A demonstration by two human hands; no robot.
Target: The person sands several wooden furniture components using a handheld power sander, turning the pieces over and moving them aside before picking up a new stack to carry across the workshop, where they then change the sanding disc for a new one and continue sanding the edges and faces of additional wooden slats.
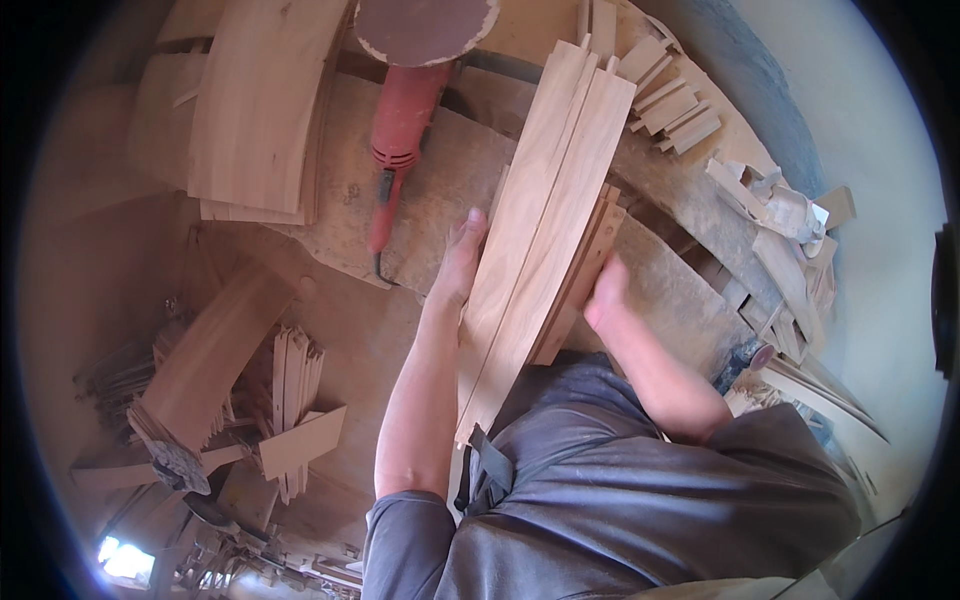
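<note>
Two long, pale wooden boards (547, 230) lie side by side lengthwise in front of me, with narrow tenons at their far ends. Their near ends reach my waist. Below them on the right is a darker wooden piece (583, 270) with small holes along its edge. My left hand (464, 255) grips the stack's left side, thumb up and the other fingers hidden by the boards. On the right side my right hand (608, 288) holds the darker piece's edge, its fingertips out of sight beneath.
A red angle grinder (405, 130) with a round sanding disc (428, 25) rests on the worn workbench (440, 140), left of the boards. Wide wooden panels (262, 110) are stacked at far left. Short offcuts (675, 108) lie at far right. More timber (295, 375) stands on the floor at left.
</note>
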